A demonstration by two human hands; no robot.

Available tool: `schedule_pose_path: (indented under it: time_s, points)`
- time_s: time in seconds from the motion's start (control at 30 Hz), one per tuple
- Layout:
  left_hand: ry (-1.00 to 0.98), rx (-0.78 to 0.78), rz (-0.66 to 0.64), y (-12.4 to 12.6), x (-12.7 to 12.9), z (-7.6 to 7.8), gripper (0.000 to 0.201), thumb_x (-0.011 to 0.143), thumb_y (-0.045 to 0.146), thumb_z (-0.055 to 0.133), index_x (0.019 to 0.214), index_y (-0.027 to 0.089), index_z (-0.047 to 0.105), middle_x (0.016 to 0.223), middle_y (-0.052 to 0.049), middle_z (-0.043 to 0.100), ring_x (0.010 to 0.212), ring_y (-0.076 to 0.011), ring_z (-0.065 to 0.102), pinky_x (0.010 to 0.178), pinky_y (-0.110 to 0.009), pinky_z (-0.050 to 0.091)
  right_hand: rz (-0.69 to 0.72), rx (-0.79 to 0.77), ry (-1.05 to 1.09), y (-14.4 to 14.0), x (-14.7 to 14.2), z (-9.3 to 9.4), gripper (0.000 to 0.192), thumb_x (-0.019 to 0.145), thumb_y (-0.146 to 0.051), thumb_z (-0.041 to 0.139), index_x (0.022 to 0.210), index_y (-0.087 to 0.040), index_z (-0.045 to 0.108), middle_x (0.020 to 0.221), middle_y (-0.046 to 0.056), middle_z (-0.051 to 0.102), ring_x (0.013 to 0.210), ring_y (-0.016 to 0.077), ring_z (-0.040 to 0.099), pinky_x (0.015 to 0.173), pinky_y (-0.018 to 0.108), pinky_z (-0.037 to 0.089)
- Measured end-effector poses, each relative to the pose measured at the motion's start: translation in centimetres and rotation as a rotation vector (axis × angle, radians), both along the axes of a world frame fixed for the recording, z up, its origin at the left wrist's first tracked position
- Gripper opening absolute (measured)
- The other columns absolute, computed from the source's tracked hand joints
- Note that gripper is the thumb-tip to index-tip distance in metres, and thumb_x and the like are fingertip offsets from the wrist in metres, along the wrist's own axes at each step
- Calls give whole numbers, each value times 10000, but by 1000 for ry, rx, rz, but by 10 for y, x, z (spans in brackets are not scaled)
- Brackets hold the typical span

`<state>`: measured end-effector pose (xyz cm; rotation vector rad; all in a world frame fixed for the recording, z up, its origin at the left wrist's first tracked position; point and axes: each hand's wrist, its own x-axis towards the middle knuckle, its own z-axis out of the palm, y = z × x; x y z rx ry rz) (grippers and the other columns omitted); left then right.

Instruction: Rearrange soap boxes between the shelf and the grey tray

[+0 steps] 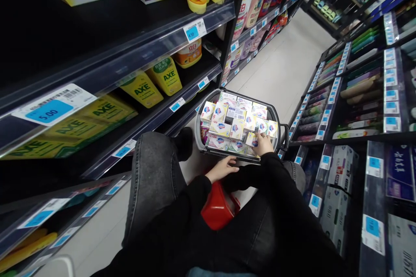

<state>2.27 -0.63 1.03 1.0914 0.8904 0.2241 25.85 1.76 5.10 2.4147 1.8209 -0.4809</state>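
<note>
A grey basket (199, 132) stands on the floor in front of my knees, filled with several white soap boxes (221, 129) bearing a blue shield logo. My right hand (262, 144) reaches into the basket's near right corner and its fingers close on one soap box (252, 140). My left hand (222, 168) hovers just outside the basket's near rim, fingers apart, holding nothing. Both arms wear black sleeves. I sit low on a red stool (217, 210) between my legs.
Dark store shelves line the left with yellow AXE packs (141, 89) and blue price tags (49, 110). More shelves with boxed goods (342, 169) stand at the right. A pale floor aisle (282, 69) runs ahead past the basket.
</note>
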Motion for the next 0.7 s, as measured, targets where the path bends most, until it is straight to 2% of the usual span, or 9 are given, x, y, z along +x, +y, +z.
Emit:
schedule_pose_path:
  time_s: [0.03, 0.1, 0.17, 0.23, 0.3, 0.4, 0.47, 0.57, 0.7]
  points:
    - [20, 79, 49, 1, -1, 6, 450, 704, 247, 739, 1132, 141, 651, 1045, -118, 694, 763, -180, 658, 804, -352, 524, 11, -3, 5, 4, 1, -4, 653, 680, -142, 703, 1311, -121, 535, 1254, 187, 521, 1169, 345, 448, 1010, 448, 401]
    - [54, 331, 197, 7, -7, 20, 270, 753, 230, 677, 1011, 150, 680, 904, -78, 692, 732, -175, 643, 735, -312, 526, 23, 30, 39, 7, 2, -12, 630, 697, -147, 691, 1304, -107, 524, 1283, 195, 487, 1196, 336, 440, 1020, 435, 402]
    - [106, 610, 433, 24, -18, 33, 171, 812, 239, 602, 948, 168, 677, 863, -62, 672, 767, -179, 637, 720, -294, 524, 1, 98, 93, 5, 3, -20, 618, 701, -167, 693, 1287, -92, 510, 1310, 211, 449, 1225, 332, 438, 1021, 432, 413]
    - [187, 774, 648, 56, -32, 40, 170, 854, 246, 545, 955, 177, 663, 913, -68, 673, 843, -188, 643, 771, -302, 529, -66, 179, 149, 2, 4, -27, 662, 689, -208, 717, 1292, -81, 477, 1322, 233, 425, 1227, 339, 456, 1018, 458, 427]
    - [260, 807, 736, 99, -43, 37, 208, 872, 235, 515, 1020, 177, 649, 1003, -83, 687, 947, -200, 649, 871, -328, 522, -143, 241, 197, -1, 5, -32, 740, 672, -272, 743, 1316, -78, 435, 1317, 243, 425, 1196, 352, 490, 1009, 497, 437]
    - [304, 708, 649, 160, -46, 17, 329, 874, 200, 498, 1175, 154, 621, 1188, -120, 673, 1126, -224, 621, 1026, -370, 457, -207, 256, 234, -2, 5, -36, 808, 662, -349, 753, 1335, -72, 404, 1318, 250, 426, 1163, 362, 522, 987, 512, 455]
    - [319, 599, 547, 187, -38, 1, 415, 880, 200, 494, 1278, 125, 586, 1320, -147, 612, 1233, -242, 570, 1096, -384, 397, -223, 244, 239, -1, 5, -36, 825, 660, -373, 755, 1341, -73, 398, 1340, 260, 412, 1162, 366, 528, 970, 511, 468]
    - [290, 498, 436, 201, -20, -22, 488, 903, 251, 486, 1376, 141, 539, 1441, -127, 517, 1335, -243, 486, 1148, -374, 332, -226, 234, 243, 1, 4, -36, 842, 667, -391, 751, 1361, -83, 388, 1358, 261, 402, 1146, 365, 542, 953, 518, 478]
    - [190, 469, 417, 196, -5, -41, 524, 918, 350, 481, 1425, 221, 504, 1482, -64, 480, 1419, -216, 375, 1192, -376, 247, -215, 212, 251, 1, 5, -36, 876, 671, -400, 758, 1396, -94, 375, 1347, 247, 396, 1125, 347, 558, 935, 500, 492]
